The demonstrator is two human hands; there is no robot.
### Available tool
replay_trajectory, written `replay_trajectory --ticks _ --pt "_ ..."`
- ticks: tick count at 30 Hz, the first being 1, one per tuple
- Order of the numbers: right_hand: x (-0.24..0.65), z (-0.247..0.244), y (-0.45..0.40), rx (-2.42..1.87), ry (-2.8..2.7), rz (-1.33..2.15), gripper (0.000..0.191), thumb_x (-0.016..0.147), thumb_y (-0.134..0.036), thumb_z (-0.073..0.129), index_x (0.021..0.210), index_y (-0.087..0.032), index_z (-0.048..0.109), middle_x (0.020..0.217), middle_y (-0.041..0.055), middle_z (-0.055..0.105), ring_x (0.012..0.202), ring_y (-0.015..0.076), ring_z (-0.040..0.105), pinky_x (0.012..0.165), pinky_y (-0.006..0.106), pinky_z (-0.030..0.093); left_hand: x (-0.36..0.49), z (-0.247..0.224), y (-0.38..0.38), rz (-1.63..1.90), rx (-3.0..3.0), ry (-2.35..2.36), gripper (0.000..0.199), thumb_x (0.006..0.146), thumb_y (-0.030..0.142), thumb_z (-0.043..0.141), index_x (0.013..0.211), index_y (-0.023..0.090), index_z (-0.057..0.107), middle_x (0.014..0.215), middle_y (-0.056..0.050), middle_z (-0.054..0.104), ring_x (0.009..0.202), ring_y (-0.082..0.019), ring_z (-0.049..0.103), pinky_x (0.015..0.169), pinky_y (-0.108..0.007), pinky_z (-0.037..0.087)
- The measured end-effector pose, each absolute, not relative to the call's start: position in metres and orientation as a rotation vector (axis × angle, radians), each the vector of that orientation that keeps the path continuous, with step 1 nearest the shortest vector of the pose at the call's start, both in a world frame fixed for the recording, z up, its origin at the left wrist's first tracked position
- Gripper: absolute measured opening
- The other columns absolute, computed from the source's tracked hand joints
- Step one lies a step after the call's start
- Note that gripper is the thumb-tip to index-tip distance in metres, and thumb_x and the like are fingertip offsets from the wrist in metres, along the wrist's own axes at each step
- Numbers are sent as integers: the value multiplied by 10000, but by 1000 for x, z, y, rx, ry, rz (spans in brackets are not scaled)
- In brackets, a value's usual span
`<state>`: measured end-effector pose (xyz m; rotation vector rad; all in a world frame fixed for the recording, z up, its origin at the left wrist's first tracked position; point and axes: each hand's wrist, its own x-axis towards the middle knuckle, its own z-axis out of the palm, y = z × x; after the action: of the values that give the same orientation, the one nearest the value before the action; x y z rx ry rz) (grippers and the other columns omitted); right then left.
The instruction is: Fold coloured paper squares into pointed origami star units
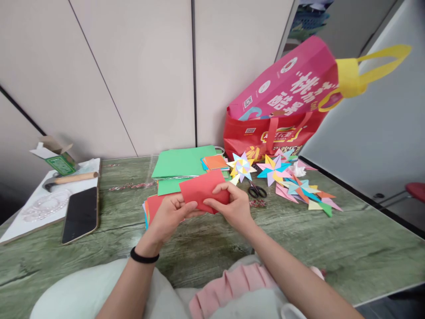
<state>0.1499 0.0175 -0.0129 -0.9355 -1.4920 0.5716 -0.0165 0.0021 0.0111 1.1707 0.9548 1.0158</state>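
A folded sheet of red paper (203,188) is held up over the table between my two hands. My left hand (171,213) pinches its lower left side, thumb on the near face. At the right end, my right hand (234,201) grips the sheet with thumb and bent forefinger. Below and to the left lies a stack of coloured paper (155,206) with red on top, partly hidden by my left hand. Behind the held sheet are green sheets (182,161) and a small pile of squares, orange uppermost (214,162).
Black-handled scissors (257,190) lie right of my hands, near several folded paper stars (274,169). Red and pink bags (275,133) stand at the back right. On the left are a phone (80,215), a hammer (71,179) and a small green box (59,163).
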Motion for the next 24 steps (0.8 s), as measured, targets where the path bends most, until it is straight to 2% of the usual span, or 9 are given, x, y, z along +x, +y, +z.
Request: replay_trajectory --ticks 3,7,11,14,20,24 --pt "150 -12 18 -951 -1479 605 228 612 -276 747 720 -201 561 700 -11 608 663 146 560 628 256 445 -16 9 3 1060 1184 968 207 636 296 721 560 169 576 470 47 589 624 -185 672 615 -282 541" --pt "151 -11 19 -939 -1531 512 135 673 -238 695 675 -197 567 715 1 575 705 154 553 686 282 444 -11 4 4 1103 1173 942 203 634 330 720 690 153 637 633 5 672 668 -196 670 671 -323 540" --pt "149 -11 18 -973 -1596 347 49 697 -226 662 694 -205 617 984 67 529 994 223 514 834 351 422 -2 -1 4 1219 1121 972 257 615 351 728 725 135 644 681 -23 694 665 -201 661 694 -347 531" --pt "145 -13 16 -1007 -1604 311 116 654 -253 697 726 -210 616 1109 87 459 1121 269 435 907 398 388 4 -2 3 1290 1102 1014 243 620 344 723 693 129 639 639 -17 683 628 -176 642 685 -322 529" --pt "141 -16 13 -1057 -1595 436 161 627 -225 690 741 -222 576 997 74 477 1043 266 473 861 402 415 9 -2 1 1334 1056 942 214 636 324 714 711 134 650 701 -34 703 640 -167 637 660 -291 526" --pt "140 -16 14 -1102 -1541 454 233 603 -214 681 782 -217 533 1035 76 468 1129 279 414 898 404 385 13 -4 0 1357 1057 908 177 653 308 705 701 147 648 676 -13 691 647 -155 635 649 -268 515"
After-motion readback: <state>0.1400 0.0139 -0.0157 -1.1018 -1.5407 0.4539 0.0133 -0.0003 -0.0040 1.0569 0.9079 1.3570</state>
